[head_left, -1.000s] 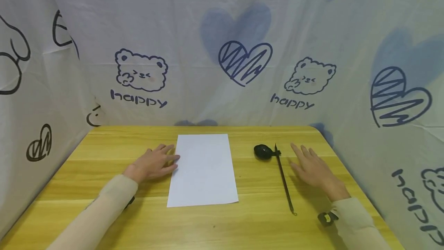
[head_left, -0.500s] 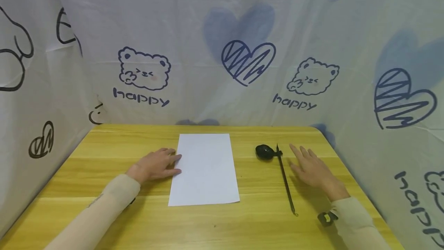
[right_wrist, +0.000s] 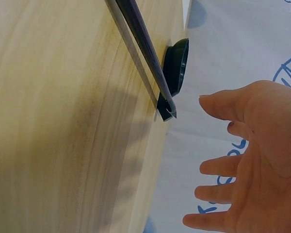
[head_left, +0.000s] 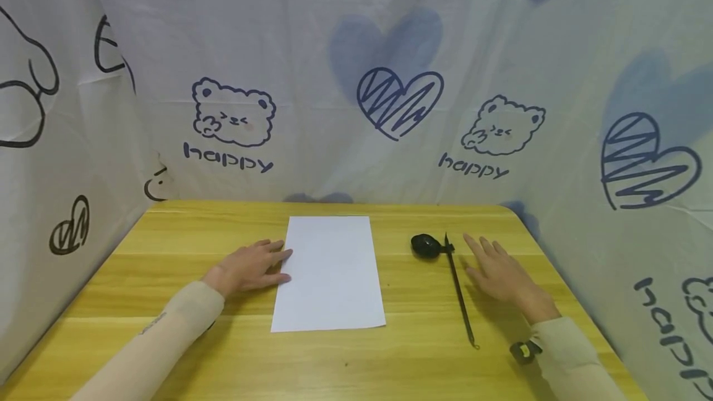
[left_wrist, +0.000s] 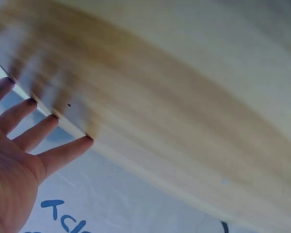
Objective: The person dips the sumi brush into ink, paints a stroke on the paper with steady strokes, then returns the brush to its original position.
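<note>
A blank white sheet of paper (head_left: 328, 277) lies on the wooden table. My left hand (head_left: 247, 267) is at its left edge, fingers spread, with fingertips over the margin. In the left wrist view the left hand (left_wrist: 19, 160) has straight, parted fingers. On the right, a dark writing brush (head_left: 460, 296) leans with its tip end on the notched tab of a small black ink dish (head_left: 426, 245). Just right of the brush, my right hand (head_left: 501, 272) is held with fingers extended, holding nothing. The right wrist view shows a gap between the right hand (right_wrist: 252, 160) and the brush (right_wrist: 144, 46).
The yellowish wooden table (head_left: 356, 367) ends at a white cloth (head_left: 312, 141) printed with bears and hearts, which hangs behind it and on both sides. A black device (head_left: 525, 350) is strapped at the right wrist.
The head view has shifted slightly, so everything sits a little farther right in it. Both hands, the paper, the brush and the dish keep nearly the same places relative to each other.
</note>
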### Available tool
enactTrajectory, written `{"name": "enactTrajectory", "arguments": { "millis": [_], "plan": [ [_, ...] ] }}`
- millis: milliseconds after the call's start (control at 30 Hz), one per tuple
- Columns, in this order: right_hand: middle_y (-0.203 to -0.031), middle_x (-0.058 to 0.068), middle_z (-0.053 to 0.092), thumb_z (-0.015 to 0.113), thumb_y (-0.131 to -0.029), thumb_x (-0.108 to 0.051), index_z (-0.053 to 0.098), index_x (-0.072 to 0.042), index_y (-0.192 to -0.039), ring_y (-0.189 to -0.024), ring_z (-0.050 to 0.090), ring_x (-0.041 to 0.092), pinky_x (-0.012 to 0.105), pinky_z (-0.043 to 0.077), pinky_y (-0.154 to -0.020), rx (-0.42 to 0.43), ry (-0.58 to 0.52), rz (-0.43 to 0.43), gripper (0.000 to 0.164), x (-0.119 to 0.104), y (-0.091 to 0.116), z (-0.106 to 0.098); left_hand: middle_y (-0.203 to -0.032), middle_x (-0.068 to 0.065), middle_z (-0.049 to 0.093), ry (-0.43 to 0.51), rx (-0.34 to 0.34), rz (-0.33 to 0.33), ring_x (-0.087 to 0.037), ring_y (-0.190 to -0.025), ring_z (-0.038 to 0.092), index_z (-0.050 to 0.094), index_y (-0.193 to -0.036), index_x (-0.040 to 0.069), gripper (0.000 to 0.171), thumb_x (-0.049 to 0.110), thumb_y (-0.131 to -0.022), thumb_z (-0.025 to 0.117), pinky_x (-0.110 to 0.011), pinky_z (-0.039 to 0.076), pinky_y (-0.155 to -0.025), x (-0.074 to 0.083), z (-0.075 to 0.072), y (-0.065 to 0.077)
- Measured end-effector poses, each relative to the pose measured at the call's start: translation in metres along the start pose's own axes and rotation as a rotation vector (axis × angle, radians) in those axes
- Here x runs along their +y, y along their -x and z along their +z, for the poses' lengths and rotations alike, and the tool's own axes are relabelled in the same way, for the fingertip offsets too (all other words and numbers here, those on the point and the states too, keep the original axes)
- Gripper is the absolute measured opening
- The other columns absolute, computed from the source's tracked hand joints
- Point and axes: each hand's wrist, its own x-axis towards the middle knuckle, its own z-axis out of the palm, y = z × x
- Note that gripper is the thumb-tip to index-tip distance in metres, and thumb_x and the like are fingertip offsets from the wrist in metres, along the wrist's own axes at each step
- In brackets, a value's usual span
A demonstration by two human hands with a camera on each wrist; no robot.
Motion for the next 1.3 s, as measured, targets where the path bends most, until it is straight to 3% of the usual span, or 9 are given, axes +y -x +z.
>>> {"name": "enactTrajectory", "arguments": {
  "millis": [400,567,767,1000,1300],
  "plan": [
    [-0.156,0.045,0.031,0.058,-0.105,-0.021,0.026,-0.002,-0.162,-0.138,0.031,0.071,0.077,0.032,-0.111,0.004,0.004,-0.013,0.068,0.002,0.001,0.001,-0.149,-0.022,0.056,0.082,0.016,-0.013,-0.045,-0.133,0.055,0.062,-0.145,0.015,0.061,0.056,-0.100,0.059,-0.066,0.047,-0.107,-0.003,-0.007,-0.008],
    [-0.156,0.044,0.031,0.058,-0.105,-0.021,0.026,-0.002,-0.162,-0.138,0.031,0.071,0.077,0.033,-0.111,0.004,0.006,-0.011,0.068,0.002,0.002,0.002,-0.154,-0.020,0.052,0.092,0.028,-0.025,-0.047,-0.138,0.050,0.058,-0.149,0.022,0.067,0.064,-0.097,0.058,-0.079,0.040,-0.105,-0.011,-0.001,-0.008],
    [-0.156,0.044,0.032,0.060,-0.104,-0.021,0.026,-0.004,-0.162,-0.138,0.033,0.070,0.077,0.034,-0.110,0.017,0.013,-0.006,0.069,0.004,0.003,0.002,-0.165,-0.017,0.038,0.116,0.057,-0.037,-0.048,-0.150,0.037,0.050,-0.154,0.027,0.071,0.068,-0.096,0.056,-0.083,0.028,-0.110,-0.018,0.002,-0.008],
    [-0.155,0.045,0.032,0.061,-0.103,-0.020,0.026,-0.004,-0.162,-0.137,0.033,0.071,0.077,0.035,-0.109,0.016,0.016,-0.016,0.070,0.005,0.002,0.003,-0.170,-0.017,0.029,0.109,0.002,-0.043,-0.049,-0.155,0.026,0.045,-0.157,0.028,0.072,0.068,-0.098,0.052,-0.085,0.021,-0.111,-0.017,0.000,-0.005],
    [-0.153,0.043,0.039,0.064,-0.101,-0.017,0.034,-0.002,-0.159,-0.137,0.039,0.067,0.074,0.036,-0.111,0.025,0.035,-0.057,0.067,0.006,0.001,0.007,-0.170,-0.016,0.029,0.122,-0.036,-0.053,-0.050,-0.154,0.028,0.043,-0.158,0.029,0.073,0.069,-0.098,0.050,-0.087,0.024,-0.107,-0.017,0.002,-0.006]
  ]
}}
